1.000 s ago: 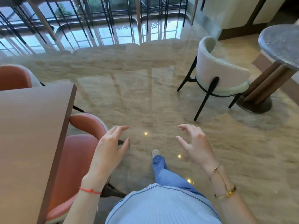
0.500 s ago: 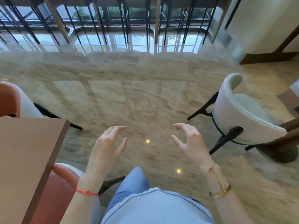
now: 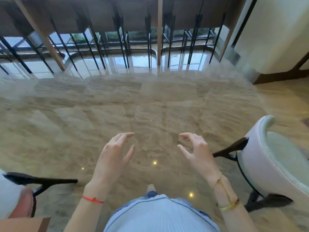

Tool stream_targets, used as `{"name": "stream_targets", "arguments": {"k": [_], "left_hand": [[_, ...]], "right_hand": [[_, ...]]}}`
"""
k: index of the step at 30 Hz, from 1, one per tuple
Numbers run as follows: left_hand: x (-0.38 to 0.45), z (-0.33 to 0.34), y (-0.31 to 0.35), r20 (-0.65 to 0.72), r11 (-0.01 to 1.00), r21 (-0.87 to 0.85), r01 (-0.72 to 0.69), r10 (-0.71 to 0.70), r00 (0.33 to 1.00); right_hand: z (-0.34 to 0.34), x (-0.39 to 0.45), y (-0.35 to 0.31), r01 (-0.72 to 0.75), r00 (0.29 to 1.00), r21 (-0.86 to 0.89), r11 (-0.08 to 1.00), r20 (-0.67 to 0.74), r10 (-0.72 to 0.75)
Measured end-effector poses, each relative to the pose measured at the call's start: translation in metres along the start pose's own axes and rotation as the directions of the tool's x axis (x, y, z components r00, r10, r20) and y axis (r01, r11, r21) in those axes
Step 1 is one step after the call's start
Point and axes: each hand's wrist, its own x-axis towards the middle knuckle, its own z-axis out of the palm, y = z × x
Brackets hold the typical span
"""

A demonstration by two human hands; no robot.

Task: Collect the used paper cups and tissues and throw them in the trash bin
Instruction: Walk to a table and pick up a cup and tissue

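Observation:
No paper cup, tissue or trash bin shows in the head view. My left hand (image 3: 114,156) hovers in front of my body over the glossy marble floor, fingers curved and apart, holding nothing. My right hand (image 3: 196,151) is level with it, about a hand's width to the right, also spread and empty. A red string circles my left wrist and gold bracelets my right. One shoe tip shows below between my hands.
A white armchair (image 3: 267,164) with black legs stands close on my right. A chair's black leg (image 3: 38,180) and a brown table corner (image 3: 25,224) sit at lower left. A row of black-legged bar stools (image 3: 120,39) lines the far side before the windows.
I have walked forward: the brown table and orange chairs slid back to the lower left and the white armchair came close on my right. Both hands stayed raised and empty.

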Motion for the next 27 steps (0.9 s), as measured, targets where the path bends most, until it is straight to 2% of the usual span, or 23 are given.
{"name": "stream_targets", "arguments": {"k": [5,14,27], "left_hand": [[0.122,0.004,-0.012,0.04,0.999,-0.008,-0.036,0.036,0.999],[0.328,0.055,-0.02,0.079,0.999,-0.03,-0.039,0.041,0.996],[0.632,0.105,0.002,0.0,0.999,-0.032,0.023,-0.023,1.0]], "right_hand": [[0.001,0.105,0.009,-0.053,0.998,0.016,0.998,-0.032,0.054],[-0.005,0.295,0.076,-0.118,0.992,0.011,0.993,-0.053,0.119],[-0.07,0.632,0.127,0.025,0.999,-0.039,0.999,-0.039,-0.026]]}}
